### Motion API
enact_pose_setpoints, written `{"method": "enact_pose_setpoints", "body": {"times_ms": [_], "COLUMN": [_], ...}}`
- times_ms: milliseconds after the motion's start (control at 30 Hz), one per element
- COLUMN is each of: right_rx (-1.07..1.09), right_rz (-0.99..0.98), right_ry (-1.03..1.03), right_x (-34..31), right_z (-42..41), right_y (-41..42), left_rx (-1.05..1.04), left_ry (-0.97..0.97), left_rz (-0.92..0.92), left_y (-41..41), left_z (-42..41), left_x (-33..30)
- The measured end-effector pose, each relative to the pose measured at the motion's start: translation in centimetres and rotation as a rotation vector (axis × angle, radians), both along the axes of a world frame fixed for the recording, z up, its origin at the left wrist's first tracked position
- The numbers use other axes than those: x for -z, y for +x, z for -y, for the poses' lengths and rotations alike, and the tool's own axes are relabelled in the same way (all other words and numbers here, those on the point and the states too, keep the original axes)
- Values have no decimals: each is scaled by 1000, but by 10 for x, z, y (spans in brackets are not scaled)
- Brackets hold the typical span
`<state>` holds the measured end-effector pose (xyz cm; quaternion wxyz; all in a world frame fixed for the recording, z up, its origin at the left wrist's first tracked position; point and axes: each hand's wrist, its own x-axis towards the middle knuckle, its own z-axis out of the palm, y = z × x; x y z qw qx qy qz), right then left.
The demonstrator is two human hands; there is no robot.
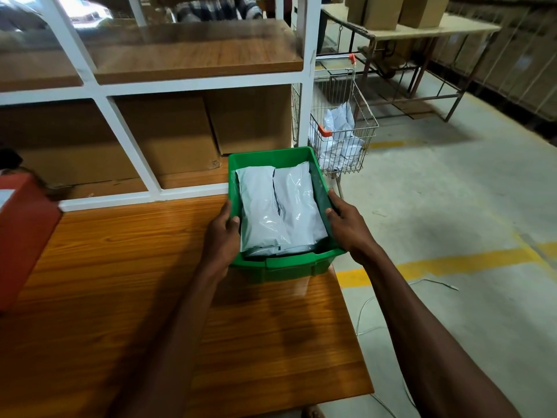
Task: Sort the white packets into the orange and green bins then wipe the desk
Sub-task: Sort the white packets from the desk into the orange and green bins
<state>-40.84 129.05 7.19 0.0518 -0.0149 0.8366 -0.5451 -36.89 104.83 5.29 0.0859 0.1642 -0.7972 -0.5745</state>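
We hold the green bin (301,267) at the centre of the frame, at the right edge of the wooden desk (120,297); whether it rests on the desk or is lifted just clear we cannot tell. Left hand (223,233) grasps the left wall, thumb hooked over the rim. Right hand (346,224) grasps the right wall, thumb along the rim.

White packets (280,209) lie flat inside, two side by side on top, more edges visible beneath. They fill most of the floor.

Handling, our judgement: the bin is rigid plastic with a lipped rim, so the side walls are the sound place to grip. The packets are glossy film, soft and slippery; they would slide if we tilt. Keep it level. Load probably moderate.

Orange bin (24,236) sits at the left edge of the frame. A wire cart (361,116) with more packets stands at upper right.
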Motion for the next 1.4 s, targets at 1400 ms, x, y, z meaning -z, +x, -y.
{"method": "enact_pose_setpoints", "body": {"times_ms": [1400], "right_rx": [-292], "right_rz": [-818], "right_ry": [366], "right_x": [22], "right_z": [177], "right_y": [155], "left_rx": [-295], "left_ry": [-663], "left_rz": [-166], "left_y": [210], "left_z": [98], "left_x": [12]}}
